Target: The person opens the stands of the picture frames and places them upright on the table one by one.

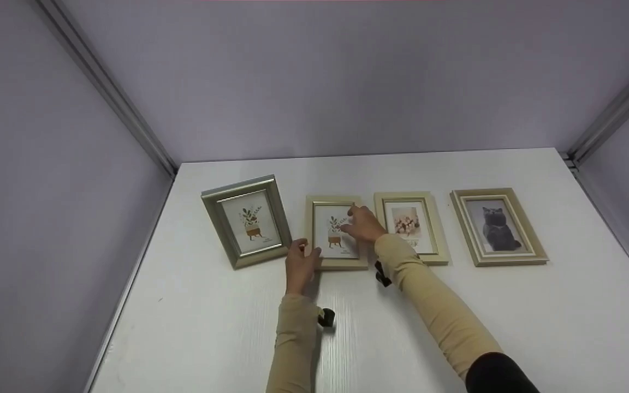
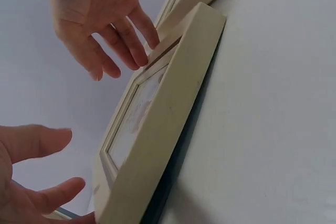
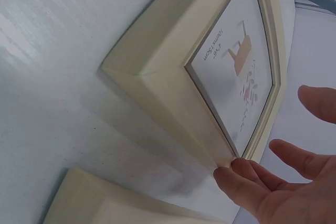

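Cream plant-print picture frame (image 1: 332,232) sits between both hands, toward the counter's (image 1: 211,327) far edge, long axis running near-to-far. Left hand (image 1: 301,266) is at its near-left corner; right hand (image 1: 365,225) touches its right side. Neither grasps; fingers loose, uncurled.

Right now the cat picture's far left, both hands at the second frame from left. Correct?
No: the cat picture is at the far right, per the head view. Left hand and right hand are at the second frame from left.
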Available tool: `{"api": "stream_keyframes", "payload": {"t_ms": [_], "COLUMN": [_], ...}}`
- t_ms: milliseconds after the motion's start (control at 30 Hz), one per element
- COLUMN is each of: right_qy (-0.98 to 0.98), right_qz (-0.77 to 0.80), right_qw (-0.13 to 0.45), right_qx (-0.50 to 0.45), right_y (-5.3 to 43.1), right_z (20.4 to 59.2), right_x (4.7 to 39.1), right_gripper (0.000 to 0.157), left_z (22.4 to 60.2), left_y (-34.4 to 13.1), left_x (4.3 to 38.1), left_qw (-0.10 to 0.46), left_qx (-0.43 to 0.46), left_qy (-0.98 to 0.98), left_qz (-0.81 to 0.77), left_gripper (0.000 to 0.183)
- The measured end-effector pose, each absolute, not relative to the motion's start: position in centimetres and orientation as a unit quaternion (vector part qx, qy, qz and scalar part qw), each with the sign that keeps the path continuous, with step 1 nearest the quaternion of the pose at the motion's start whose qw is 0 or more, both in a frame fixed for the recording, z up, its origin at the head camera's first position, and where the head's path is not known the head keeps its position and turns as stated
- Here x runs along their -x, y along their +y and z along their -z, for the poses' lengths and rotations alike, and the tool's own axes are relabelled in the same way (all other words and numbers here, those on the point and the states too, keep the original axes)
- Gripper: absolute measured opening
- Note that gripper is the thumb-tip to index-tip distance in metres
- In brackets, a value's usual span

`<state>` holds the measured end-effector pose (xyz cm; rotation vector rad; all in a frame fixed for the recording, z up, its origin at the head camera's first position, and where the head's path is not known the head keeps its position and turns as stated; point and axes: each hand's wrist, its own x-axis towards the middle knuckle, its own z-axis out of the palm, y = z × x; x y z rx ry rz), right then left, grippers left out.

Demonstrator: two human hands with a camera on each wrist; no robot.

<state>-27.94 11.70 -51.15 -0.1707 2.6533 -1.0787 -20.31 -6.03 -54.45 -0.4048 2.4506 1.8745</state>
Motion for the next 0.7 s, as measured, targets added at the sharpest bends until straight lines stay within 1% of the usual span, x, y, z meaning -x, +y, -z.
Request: {"api": "stream_keyframes", "payload": {"t_ms": [233, 333, 533, 700], "right_qy": [0.908, 0.906, 0.909, 0.908], "right_qz": [0.39, 0.395, 0.395, 0.396], "right_qw": [0.137, 0.136, 0.12, 0.131], "right_qx": [0.067, 0.068, 0.05, 0.047], "right_y": [11.3, 11.3, 12.0, 12.3], "right_z": [51.4, 51.3, 50.8, 50.9], "right_x": [27.7, 27.8, 28.0, 27.9], "right_gripper": [0.049, 0.049, 0.047, 0.048], "left_z": [54.6, 54.4, 53.7, 54.4], "left_y": [-6.8, -6.8, -5.8, -5.5], "left_x": [20.0, 20.0, 20.7, 20.8], "left_qw": [0.021, 0.021, 0.017, 0.003], "left_qx": [0.184, 0.2, 0.168, 0.144], "left_qy": [0.732, 0.732, 0.733, 0.717], "left_qz": [-0.656, -0.651, -0.659, -0.682], "left_gripper": [0.062, 0.064, 0.056, 0.056]}}
